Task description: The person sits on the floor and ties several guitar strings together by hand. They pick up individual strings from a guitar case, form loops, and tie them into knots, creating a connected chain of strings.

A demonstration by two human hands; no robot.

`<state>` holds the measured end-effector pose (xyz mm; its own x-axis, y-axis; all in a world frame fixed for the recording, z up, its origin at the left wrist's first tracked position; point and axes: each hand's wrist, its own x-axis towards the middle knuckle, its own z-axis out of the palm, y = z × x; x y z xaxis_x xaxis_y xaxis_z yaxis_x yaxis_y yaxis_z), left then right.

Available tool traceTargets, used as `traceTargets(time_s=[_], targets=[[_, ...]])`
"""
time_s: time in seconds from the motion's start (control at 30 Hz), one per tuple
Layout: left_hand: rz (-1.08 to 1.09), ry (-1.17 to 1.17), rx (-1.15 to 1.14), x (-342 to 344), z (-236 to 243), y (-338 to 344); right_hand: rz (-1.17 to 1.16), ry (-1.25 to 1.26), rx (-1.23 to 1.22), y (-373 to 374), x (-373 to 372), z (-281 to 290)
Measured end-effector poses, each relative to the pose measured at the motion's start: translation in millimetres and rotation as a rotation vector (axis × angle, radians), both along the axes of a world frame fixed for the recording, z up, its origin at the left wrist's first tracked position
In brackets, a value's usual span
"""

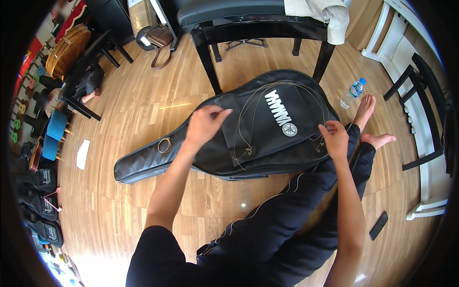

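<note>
A black guitar gig bag (205,158) lies flat on the wooden floor, its narrow neck end to the left. Thin gold-coloured guitar strings (252,125) arc in loose loops over its body, with small curls near the bag's lower edge. My right hand (336,138) is pinched at the right side of these loops, fingertips on a string. Above the bag's left part, my left hand (203,126) is closed in a pinch; whatever it may hold is too thin to make out. A small coiled ring of string (164,145) rests on the bag's neck.
Behind the bag stands a black padded bench (239,16) with a pale cloth (325,16). A water bottle (353,93) is near my bare feet, a phone (378,226) on the floor at right. At far left, another person (52,103) sits near blue chairs (55,129).
</note>
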<state>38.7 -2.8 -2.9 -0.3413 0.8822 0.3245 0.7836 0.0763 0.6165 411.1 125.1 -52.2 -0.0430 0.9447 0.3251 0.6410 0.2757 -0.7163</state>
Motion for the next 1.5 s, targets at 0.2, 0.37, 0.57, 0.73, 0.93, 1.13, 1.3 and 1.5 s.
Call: traceTargets(time_s=[0.2, 0.37, 0.57, 0.73, 0.93, 1.13, 1.3, 1.5], targets=[[0.289, 0.088, -0.088, -123, -20, -95, 0.05, 0.116, -0.001, -10, 9, 24], [0.278, 0.363, -0.288, -150, -71, -150, 0.1, 0.19, -0.009, -21, 16, 30], [0.361, 0.507, -0.351, -120, -72, -143, 0.108, 0.154, 0.034, -33, 27, 36], [0.241, 0.109, -0.052, -100, -41, -130, 0.129, 0.222, 0.034, -39, 28, 43], [-0.239, -0.867, 0.04, 14, 23, -67, 0.283, 0.278, -0.08, -61, 4, 54], [-0.585, -1.299, -0.198, 115, 41, -21, 0.499, 0.633, -0.204, -104, -40, 72], [-0.669, -1.429, -0.26, 157, 32, -8, 0.465, 0.861, -0.291, -112, -25, 60], [-0.663, -1.356, -0.295, 170, 38, -7, 0.421, 0.866, -0.318, -111, -8, 63]])
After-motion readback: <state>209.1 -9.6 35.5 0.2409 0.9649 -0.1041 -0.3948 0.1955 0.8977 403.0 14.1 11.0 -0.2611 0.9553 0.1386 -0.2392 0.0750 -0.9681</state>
